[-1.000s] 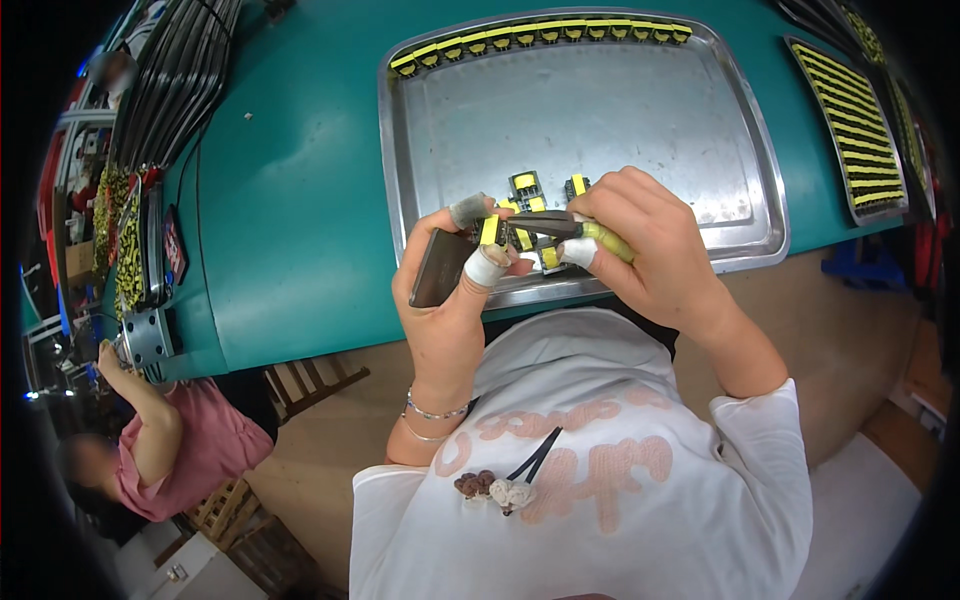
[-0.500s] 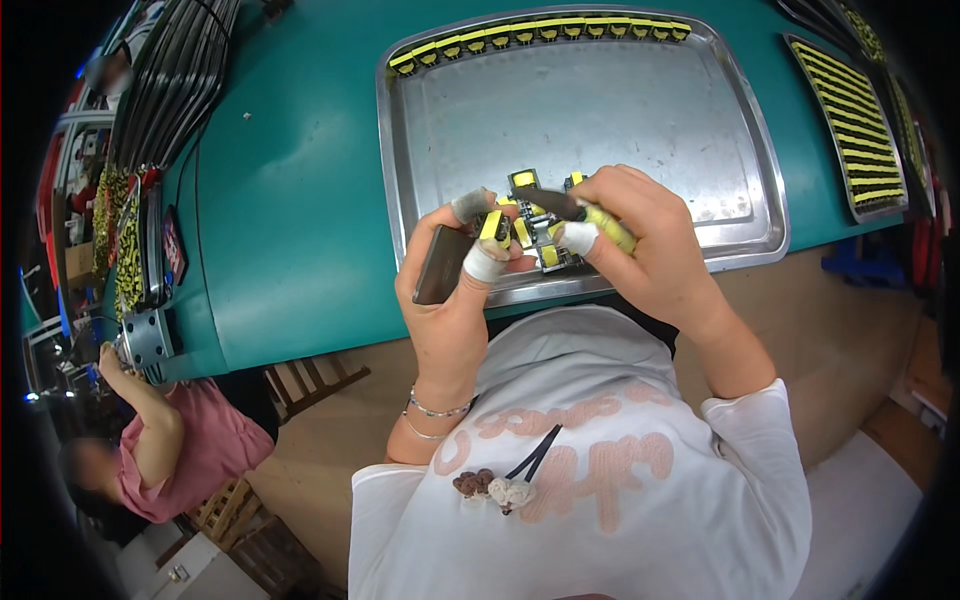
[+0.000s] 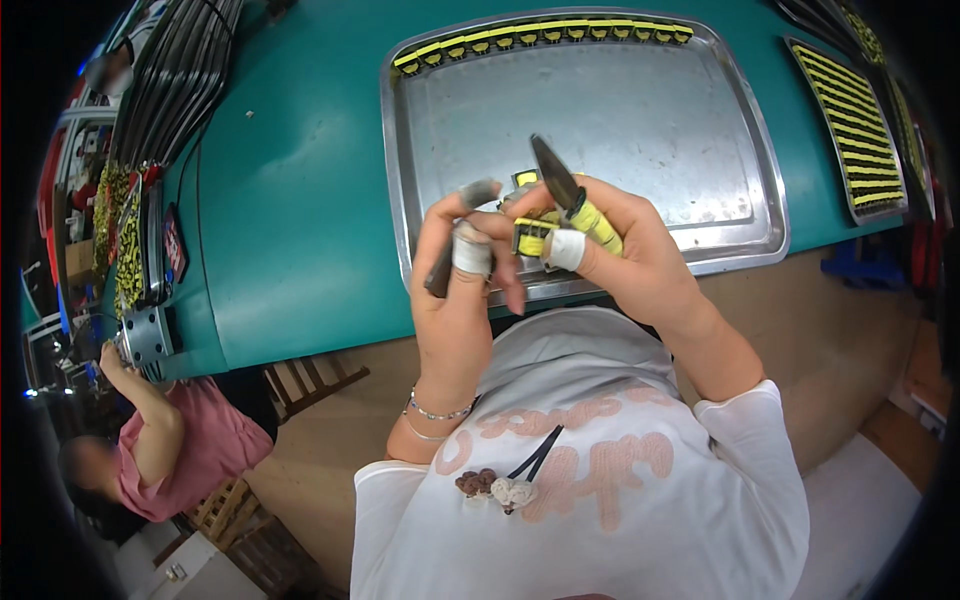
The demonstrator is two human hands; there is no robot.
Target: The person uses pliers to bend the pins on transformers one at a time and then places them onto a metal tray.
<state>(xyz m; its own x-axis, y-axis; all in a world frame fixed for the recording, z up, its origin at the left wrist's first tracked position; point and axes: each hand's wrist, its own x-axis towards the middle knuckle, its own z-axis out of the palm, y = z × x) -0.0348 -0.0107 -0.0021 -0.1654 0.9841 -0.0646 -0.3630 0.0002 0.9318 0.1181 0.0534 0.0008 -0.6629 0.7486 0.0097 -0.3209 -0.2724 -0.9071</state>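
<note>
My left hand [image 3: 452, 300] is closed around a dark flat block [image 3: 437, 273], which shows below its fingers. Tape wraps its thumb and index finger. In my right hand [image 3: 645, 240] is a knife [image 3: 555, 170] with a yellow-wrapped handle, its dark blade pointing up and away. The same hand pinches a small yellow-and-black transformer [image 3: 531, 237] between its taped thumb and fingers, close to my left fingertips. Behind my hands, a few similar parts [image 3: 525, 179] lie in the near part of the metal tray [image 3: 775, 215], mostly hidden.
A row of yellow-topped transformers [image 3: 540, 38] lines the tray's far edge. At the right stands another tray [image 3: 850, 130] filled with rows of them. Black stacked trays [image 3: 175, 85] stand at the left on the green table [image 3: 290, 200]. A co-worker in pink [image 3: 205, 440] sits at the lower left.
The transformer has passed from my left fingers to my right. The knife blade has swung from pointing left to pointing up and away. The dark block has turned and is more hidden.
</note>
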